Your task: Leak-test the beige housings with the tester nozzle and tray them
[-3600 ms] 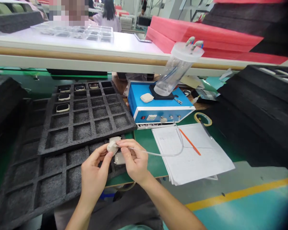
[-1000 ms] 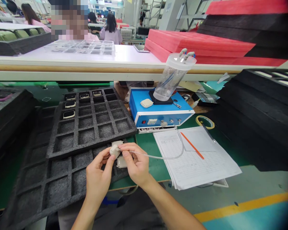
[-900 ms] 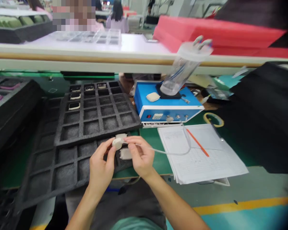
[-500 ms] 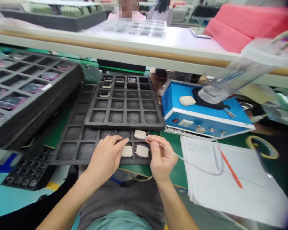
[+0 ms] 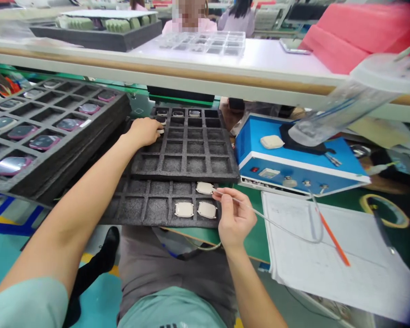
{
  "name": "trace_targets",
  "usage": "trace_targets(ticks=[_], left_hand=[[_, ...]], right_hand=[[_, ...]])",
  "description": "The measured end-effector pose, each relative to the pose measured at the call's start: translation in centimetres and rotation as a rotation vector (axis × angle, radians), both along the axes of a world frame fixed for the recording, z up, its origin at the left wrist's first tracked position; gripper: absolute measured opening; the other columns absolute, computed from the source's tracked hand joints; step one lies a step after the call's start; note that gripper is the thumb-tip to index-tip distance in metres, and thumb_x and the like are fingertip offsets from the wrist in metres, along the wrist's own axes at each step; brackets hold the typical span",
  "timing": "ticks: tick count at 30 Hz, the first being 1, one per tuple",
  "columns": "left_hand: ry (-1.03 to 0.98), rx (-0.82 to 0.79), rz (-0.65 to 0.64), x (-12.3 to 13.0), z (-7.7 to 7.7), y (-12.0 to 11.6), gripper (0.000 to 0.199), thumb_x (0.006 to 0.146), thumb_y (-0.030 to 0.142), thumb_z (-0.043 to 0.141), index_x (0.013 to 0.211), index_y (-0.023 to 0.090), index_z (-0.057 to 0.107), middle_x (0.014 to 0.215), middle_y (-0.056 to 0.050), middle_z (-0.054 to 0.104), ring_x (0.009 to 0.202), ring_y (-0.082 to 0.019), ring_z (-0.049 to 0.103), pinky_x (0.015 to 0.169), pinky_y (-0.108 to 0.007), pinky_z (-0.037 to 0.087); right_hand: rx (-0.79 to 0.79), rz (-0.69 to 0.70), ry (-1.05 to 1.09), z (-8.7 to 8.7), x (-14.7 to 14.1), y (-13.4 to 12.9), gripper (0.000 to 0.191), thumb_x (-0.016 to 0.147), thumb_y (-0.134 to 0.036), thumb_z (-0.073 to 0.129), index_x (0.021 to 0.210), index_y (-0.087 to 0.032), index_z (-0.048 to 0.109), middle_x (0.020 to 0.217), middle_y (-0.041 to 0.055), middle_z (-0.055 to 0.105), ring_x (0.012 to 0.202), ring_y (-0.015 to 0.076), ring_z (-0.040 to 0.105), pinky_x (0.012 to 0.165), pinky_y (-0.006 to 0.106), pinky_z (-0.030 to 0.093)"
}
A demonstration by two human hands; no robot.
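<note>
My left hand (image 5: pixel 144 132) reaches to the left column of the upper black foam tray (image 5: pixel 184 176). Its fingers close on a small pale watch case (image 5: pixel 161 131), mostly covered by them. Low on the right, my right hand (image 5: pixel 235 217) pinches the end of a thin clear tube (image 5: pixel 273 224). The tube's tip is by a cream watch case (image 5: pixel 205 188) in the lower foam tray (image 5: pixel 130 218); whether they touch I cannot tell. Two more pieces, a left cream case (image 5: pixel 184 209) and a right cream case (image 5: pixel 207 210), lie in the front row.
A blue control box (image 5: pixel 294 168) stands at the right, with another cream piece (image 5: pixel 272 142) and a tilted clear cylinder (image 5: pixel 338 105) on top. Papers (image 5: pixel 314 259) carry an orange stick (image 5: pixel 334 239). At left is a stacked foam tray (image 5: pixel 64 150) with watch parts. A shelf edge (image 5: pixel 177 75) crosses behind.
My left hand has moved from the front row up to the upper tray's left column, onto a watch case there. My right hand keeps the tube near the same cream case. The view has shifted slightly.
</note>
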State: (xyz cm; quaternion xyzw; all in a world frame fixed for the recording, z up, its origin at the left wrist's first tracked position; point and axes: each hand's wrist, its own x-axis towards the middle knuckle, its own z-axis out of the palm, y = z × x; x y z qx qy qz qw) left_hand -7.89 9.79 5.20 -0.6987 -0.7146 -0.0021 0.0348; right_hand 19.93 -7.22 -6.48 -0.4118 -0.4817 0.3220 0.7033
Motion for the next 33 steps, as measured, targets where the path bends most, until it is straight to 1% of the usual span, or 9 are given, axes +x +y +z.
trace_targets(ticks=[3, 6, 8, 12, 16, 21, 26, 30, 33], left_hand=[[-0.107, 0.153, -0.017, 1.2, -0.1, -2.6, 0.032, 0.099, 0.022, 0.054, 0.122, 0.014, 0.075, 0.123, -0.019, 0.073, 0.125, -0.037, 0.062, 0.110, -0.053, 0.039], [-0.466, 0.377, -0.096, 5.0, -0.9, -8.0, 0.029, 0.099, 0.024, 0.054, 0.120, 0.015, 0.074, 0.118, -0.013, 0.075, 0.114, -0.031, 0.067, 0.105, -0.044, 0.045], [-0.788, 0.397, -0.164, 8.3, -2.6, -12.2, 0.027, 0.097, 0.022, 0.055, 0.116, 0.016, 0.074, 0.115, -0.010, 0.078, 0.107, -0.026, 0.071, 0.096, -0.035, 0.050], [-1.308, 0.225, -0.044, 13.2, -7.3, -17.9, 0.026, 0.097, 0.030, 0.062, 0.115, 0.017, 0.074, 0.111, -0.009, 0.080, 0.098, -0.022, 0.075, 0.086, -0.030, 0.057], [-1.440, 0.203, 0.021, 14.7, -9.5, -18.6, 0.028, 0.095, 0.034, 0.067, 0.117, 0.018, 0.074, 0.115, -0.010, 0.079, 0.101, -0.022, 0.075, 0.090, -0.032, 0.057], [-1.575, 0.203, 0.062, 14.6, -9.1, -18.0, 0.030, 0.090, 0.032, 0.072, 0.116, 0.015, 0.070, 0.107, -0.011, 0.079, 0.096, -0.021, 0.076, 0.087, -0.031, 0.060], [-1.757, 0.237, 0.116, 14.3, -9.0, -18.0, 0.054, 0.082, 0.027, 0.080, 0.131, 0.017, 0.062, 0.108, -0.008, 0.076, 0.090, -0.018, 0.077, 0.084, -0.030, 0.062], [-1.790, 0.242, 0.162, 14.2, -8.9, -18.0, 0.034, 0.080, 0.029, 0.083, 0.109, 0.016, 0.072, 0.106, -0.009, 0.080, 0.094, -0.021, 0.078, 0.087, -0.030, 0.062], [-1.764, 0.243, 0.171, 14.5, -8.7, -18.1, 0.030, 0.078, 0.030, 0.085, 0.101, 0.015, 0.073, 0.101, -0.010, 0.082, 0.093, -0.023, 0.079, 0.085, -0.030, 0.063]], right_hand=[[0.025, -0.013, 0.007, -0.1, 0.0, 0.0, 0.010, 0.097, -0.027, 0.066, 0.100, -0.020, 0.073, 0.090, 0.0038, 0.076, 0.075, 0.0162, 0.077, 0.072, 0.031, 0.068], [0.063, -0.016, -0.009, -0.2, 0.0, 0.1, 0.011, 0.099, -0.026, 0.063, 0.100, -0.022, 0.073, 0.091, 0.0042, 0.074, 0.078, 0.0168, 0.075, 0.072, 0.033, 0.068], [0.100, -0.013, -0.011, -0.3, 0.0, 0.2, 0.013, 0.100, -0.024, 0.060, 0.101, -0.023, 0.073, 0.093, 0.0047, 0.074, 0.082, 0.0179, 0.074, 0.073, 0.035, 0.068], [0.160, 0.015, -0.062, -0.6, 0.1, 0.5, 0.017, 0.101, -0.019, 0.058, 0.106, -0.025, 0.073, 0.100, 0.0066, 0.076, 0.096, 0.0217, 0.074, 0.083, 0.042, 0.067], [0.154, 0.047, -0.163, -0.6, 0.4, 0.7, 0.018, 0.100, -0.018, 0.060, 0.107, -0.026, 0.074, 0.102, 0.0067, 0.079, 0.099, 0.0226, 0.075, 0.085, 0.042, 0.065], [0.121, 0.070, -0.190, -0.5, 0.5, 0.5, 0.017, 0.100, -0.019, 0.060, 0.106, -0.026, 0.074, 0.103, 0.0070, 0.080, 0.098, 0.0234, 0.076, 0.085, 0.043, 0.065], [0.118, 0.051, -0.152, -0.7, 0.4, 0.4, 0.017, 0.099, -0.019, 0.061, 0.107, -0.026, 0.074, 0.101, 0.0063, 0.079, 0.097, 0.0239, 0.075, 0.083, 0.045, 0.067], [0.117, 0.075, -0.163, -0.9, 0.4, 0.3, 0.018, 0.099, -0.019, 0.061, 0.107, -0.027, 0.074, 0.100, 0.0065, 0.079, 0.097, 0.0243, 0.075, 0.082, 0.045, 0.068], [0.112, 0.074, -0.169, -1.0, 0.4, 0.2, 0.016, 0.099, -0.021, 0.061, 0.107, -0.027, 0.074, 0.101, 0.0072, 0.079, 0.097, 0.0251, 0.076, 0.083, 0.047, 0.069]])
